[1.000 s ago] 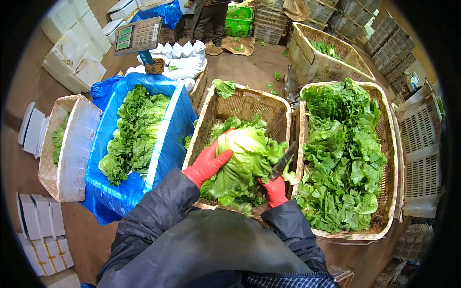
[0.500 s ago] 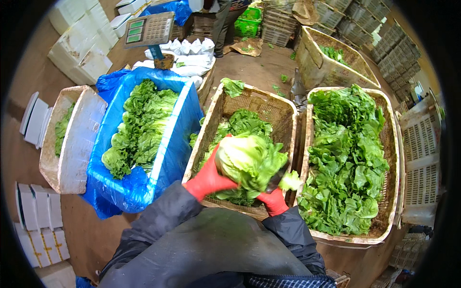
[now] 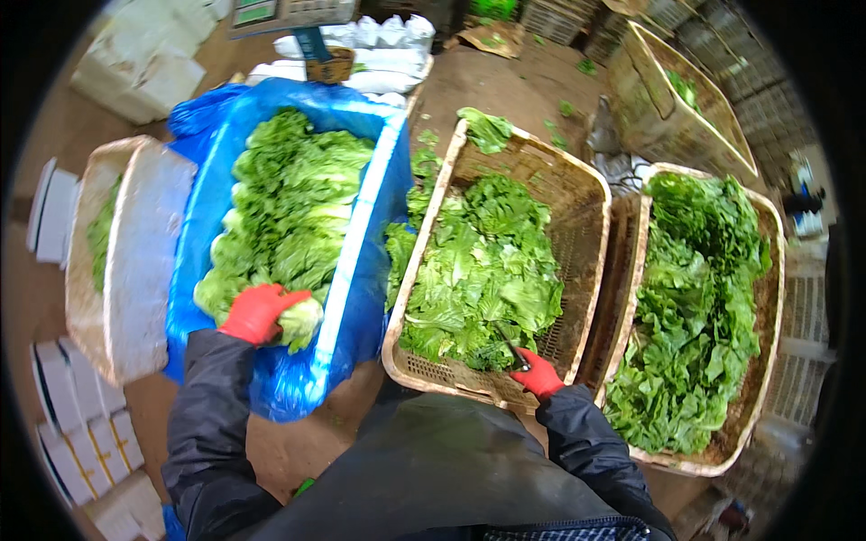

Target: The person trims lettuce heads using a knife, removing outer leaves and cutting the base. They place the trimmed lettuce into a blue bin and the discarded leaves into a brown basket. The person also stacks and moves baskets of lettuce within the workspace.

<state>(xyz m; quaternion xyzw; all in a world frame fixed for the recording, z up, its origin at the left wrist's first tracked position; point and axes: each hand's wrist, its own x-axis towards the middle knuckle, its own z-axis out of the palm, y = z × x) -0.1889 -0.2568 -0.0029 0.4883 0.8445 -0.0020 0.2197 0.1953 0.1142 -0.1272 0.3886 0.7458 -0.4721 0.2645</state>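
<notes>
Woven baskets (image 3: 591,270) behind; left hand (image 3: 259,311) presses leafy lettuce head (image 3: 298,320)

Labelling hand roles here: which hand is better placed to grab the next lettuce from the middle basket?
Probably right. The right hand sits at the middle basket's near rim, though it seems to hold a knife. The left hand is over the blue-lined box, gripping a lettuce head.
</notes>
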